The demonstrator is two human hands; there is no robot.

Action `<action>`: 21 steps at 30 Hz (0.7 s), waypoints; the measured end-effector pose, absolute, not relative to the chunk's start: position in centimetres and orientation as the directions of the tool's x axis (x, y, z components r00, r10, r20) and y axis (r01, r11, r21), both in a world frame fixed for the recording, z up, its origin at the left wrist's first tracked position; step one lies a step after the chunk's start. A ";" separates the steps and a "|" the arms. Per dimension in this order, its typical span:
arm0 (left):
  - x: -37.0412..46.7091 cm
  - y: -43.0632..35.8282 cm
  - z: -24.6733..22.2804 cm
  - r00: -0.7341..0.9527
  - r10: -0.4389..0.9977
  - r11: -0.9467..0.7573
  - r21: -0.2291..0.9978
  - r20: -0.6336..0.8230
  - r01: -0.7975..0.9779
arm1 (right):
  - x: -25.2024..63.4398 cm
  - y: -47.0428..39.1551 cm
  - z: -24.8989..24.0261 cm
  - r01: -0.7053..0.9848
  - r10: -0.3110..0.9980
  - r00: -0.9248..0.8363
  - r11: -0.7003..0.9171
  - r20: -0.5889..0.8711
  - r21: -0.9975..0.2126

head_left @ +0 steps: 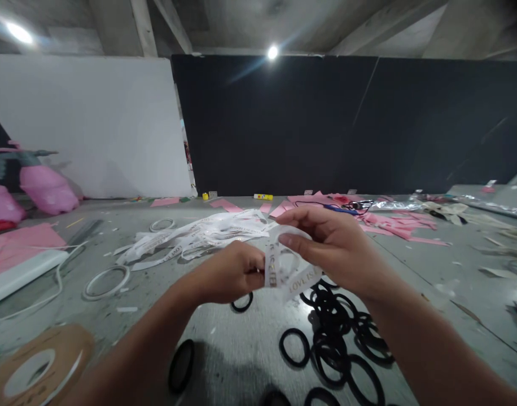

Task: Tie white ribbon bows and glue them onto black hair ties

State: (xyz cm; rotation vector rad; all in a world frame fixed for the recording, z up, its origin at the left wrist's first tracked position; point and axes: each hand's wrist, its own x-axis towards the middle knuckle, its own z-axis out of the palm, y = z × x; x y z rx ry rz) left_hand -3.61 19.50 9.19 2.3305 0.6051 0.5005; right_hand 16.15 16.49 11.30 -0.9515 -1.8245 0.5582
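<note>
My left hand (233, 272) is closed, its fingers pinching a white printed ribbon (303, 283) with gold lettering. The fingers of my right hand (330, 245) are bent round the same ribbon, thumb against it. Between the hands the ribbon forms a loop, with one end hanging down at a slant. Whether something sits inside the loop I cannot make out. Behind the hands lies a heap of similar white ribbon strips (199, 234). Below them, black rings (332, 316) are piled on the grey table (233, 349), and one black ring (241, 303) lies just under my left hand.
A cardboard spool (68, 352) lies front left, with a white ring (106, 283) beyond it. Pink spray bottles (47, 183) and a white device with a cord (30, 276) stand farther left. Pink scraps (398, 223) and a yellow tube (263, 197) lie along the dark back panel (284, 124).
</note>
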 end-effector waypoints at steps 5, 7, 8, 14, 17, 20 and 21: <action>-3.4 18.3 9.4 0.905 0.416 -0.359 0.930 0.089 0.073 | 16.1 17.7 10.6 0.521 0.772 -0.277 0.621 0.572 -0.585; -3.6 18.5 9.4 0.879 0.473 -0.260 0.963 0.061 0.073 | 16.1 18.3 10.0 0.537 0.773 -0.360 0.629 0.522 -0.562; -3.7 18.6 9.4 0.861 0.506 -0.219 0.973 0.047 0.075 | 16.1 18.6 9.7 0.515 0.754 -0.421 0.656 0.504 -0.551; -3.9 19.2 9.0 0.777 0.629 0.045 0.998 0.002 -0.039 | 16.5 18.8 9.0 0.093 0.633 -0.577 0.678 0.516 -0.729; -3.8 19.4 8.8 0.780 0.625 0.138 0.988 -0.026 -0.077 | 16.1 18.5 8.8 0.026 0.690 -0.569 0.558 0.447 -0.829; -3.9 19.6 8.6 0.784 0.619 0.141 0.988 -0.040 -0.061 | 15.7 18.6 8.5 0.033 0.727 -0.507 0.554 0.463 -0.832; -3.9 19.6 8.5 0.786 0.618 0.134 0.989 -0.039 -0.057 | 15.5 18.7 8.5 0.041 0.727 -0.487 0.572 0.484 -0.819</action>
